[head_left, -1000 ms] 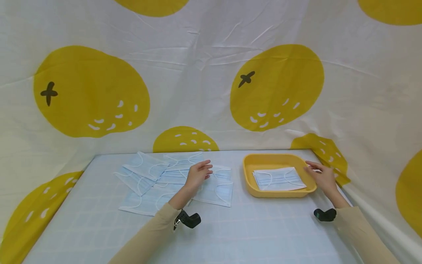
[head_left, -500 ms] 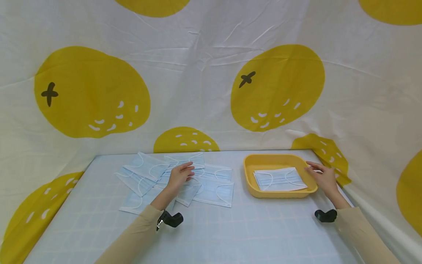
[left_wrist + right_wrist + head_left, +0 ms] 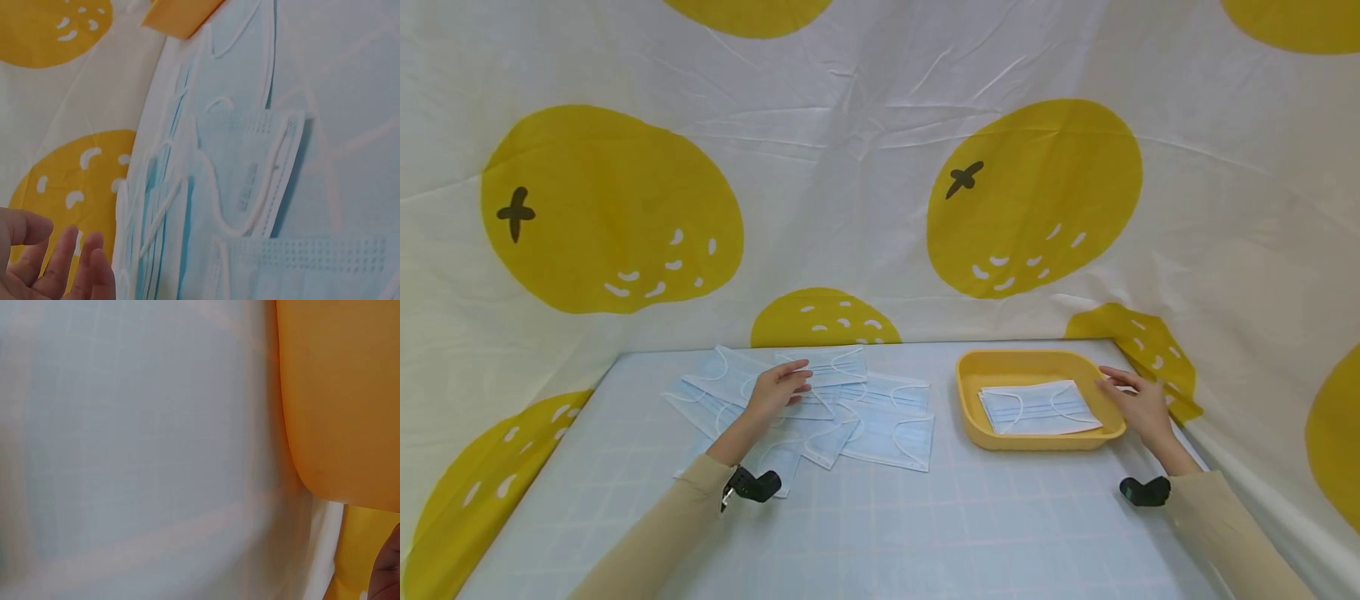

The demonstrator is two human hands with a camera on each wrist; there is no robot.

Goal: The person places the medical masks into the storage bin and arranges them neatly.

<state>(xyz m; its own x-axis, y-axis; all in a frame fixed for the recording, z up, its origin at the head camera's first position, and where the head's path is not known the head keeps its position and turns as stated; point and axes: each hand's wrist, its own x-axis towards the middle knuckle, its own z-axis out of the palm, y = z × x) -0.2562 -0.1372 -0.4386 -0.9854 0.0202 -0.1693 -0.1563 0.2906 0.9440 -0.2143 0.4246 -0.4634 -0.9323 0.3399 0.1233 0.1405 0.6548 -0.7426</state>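
Several light blue disposable face masks (image 3: 891, 437) lie overlapping on the left part of the table. Above the pile's middle is my left hand (image 3: 775, 390), fingers extended and nothing held. The left wrist view shows its slightly bent fingers (image 3: 65, 262) beside the masks (image 3: 250, 169), apart from them. On the right stands a yellow tray (image 3: 1037, 362) with a small stack of masks (image 3: 1037, 408) in it. My right hand (image 3: 1142, 407) has its straight fingertips at the tray's right rim. Only a sliver of that hand (image 3: 387, 569) shows in the right wrist view, below the tray wall (image 3: 344, 406).
The table (image 3: 925, 533) has a pale checked cover. A white curtain (image 3: 850, 192) with yellow fruit shapes hangs right behind the table and along its sides. A black wrist device (image 3: 752, 483) sits at the left cuff, another device (image 3: 1145, 492) at the right cuff.
My left hand has moved left from the right side of the mask pile to over its middle, uncovering masks there. The right hand, tray and stack have stayed in place.
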